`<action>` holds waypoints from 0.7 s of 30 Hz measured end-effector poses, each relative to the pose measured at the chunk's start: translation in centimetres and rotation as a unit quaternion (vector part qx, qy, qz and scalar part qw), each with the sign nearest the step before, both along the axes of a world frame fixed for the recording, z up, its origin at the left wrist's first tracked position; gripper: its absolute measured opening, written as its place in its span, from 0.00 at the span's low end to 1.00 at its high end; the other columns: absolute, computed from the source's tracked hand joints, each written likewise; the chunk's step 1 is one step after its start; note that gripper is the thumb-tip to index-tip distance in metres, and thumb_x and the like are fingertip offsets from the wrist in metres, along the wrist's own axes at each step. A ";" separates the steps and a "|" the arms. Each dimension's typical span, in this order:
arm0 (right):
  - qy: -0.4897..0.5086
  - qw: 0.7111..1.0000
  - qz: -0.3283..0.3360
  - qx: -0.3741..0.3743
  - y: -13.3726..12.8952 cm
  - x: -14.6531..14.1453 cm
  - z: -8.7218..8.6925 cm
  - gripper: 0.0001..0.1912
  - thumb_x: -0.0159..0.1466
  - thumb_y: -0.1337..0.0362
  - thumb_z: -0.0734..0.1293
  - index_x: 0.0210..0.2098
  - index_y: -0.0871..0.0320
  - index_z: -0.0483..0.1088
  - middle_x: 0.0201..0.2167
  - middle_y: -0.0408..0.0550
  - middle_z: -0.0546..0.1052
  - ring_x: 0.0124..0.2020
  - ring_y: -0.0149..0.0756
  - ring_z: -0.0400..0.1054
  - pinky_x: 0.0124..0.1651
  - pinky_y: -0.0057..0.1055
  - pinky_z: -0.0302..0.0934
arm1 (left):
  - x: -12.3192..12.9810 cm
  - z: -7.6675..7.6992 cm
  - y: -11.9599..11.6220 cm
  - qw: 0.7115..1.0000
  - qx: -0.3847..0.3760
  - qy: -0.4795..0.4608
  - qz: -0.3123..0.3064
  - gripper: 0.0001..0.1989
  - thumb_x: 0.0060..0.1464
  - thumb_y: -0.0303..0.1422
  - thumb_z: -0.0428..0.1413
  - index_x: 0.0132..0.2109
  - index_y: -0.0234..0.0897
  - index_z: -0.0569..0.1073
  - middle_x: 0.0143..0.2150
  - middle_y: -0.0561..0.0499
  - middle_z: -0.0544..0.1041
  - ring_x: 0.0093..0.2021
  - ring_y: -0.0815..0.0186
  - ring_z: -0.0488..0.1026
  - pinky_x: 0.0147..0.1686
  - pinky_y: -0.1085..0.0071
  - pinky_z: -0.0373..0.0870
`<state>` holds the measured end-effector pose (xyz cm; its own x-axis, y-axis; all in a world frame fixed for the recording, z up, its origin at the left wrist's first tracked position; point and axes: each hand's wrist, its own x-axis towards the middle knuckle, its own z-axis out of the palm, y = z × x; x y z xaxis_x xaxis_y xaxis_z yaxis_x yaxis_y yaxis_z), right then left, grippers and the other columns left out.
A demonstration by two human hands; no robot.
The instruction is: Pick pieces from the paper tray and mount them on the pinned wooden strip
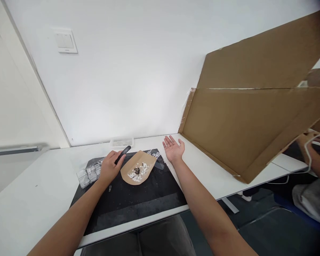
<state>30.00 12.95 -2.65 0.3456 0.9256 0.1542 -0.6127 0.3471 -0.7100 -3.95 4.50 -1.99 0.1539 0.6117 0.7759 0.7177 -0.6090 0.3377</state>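
My left hand (111, 166) is closed round a black handled tool (123, 154), whose rounded end points up and to the right. On the black mat (133, 197) lies a brown paper piece (128, 170) holding white crumbs (143, 170) and a small dark clump (137, 171). To the right of the paper, my right hand (174, 149) is held palm up, fingers spread, with nothing in it. A clear compartment box (90, 174) with white contents sits beside my left hand, partly hidden by it.
A shallow clear tray (122, 142) stands against the wall. Small white pieces (154, 153) lie at the mat's back right corner. A large cardboard screen (229, 124) rises at the right; beyond it another person's arm (313, 156) shows.
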 end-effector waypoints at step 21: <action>0.001 0.999 -0.011 -0.035 0.7 -0.4 -0.9 0.18 0.63 0.53 0.59 0.44 0.51 0.75 0.54 0.51 0.77 0.58 0.44 0.70 0.59 0.49 0.72 | 0.0 0.0 -0.1 1.000 -0.005 0.021 -0.013 0.16 0.72 0.42 0.51 0.54 0.39 0.78 0.39 0.47 0.76 0.39 0.61 0.76 0.39 0.66 0.71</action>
<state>29.65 13.63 -3.56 0.3655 0.9266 0.0886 -0.6066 0.3093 -0.7324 -3.93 4.41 -2.04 0.2021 0.6141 0.7629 0.7153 -0.6246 0.3133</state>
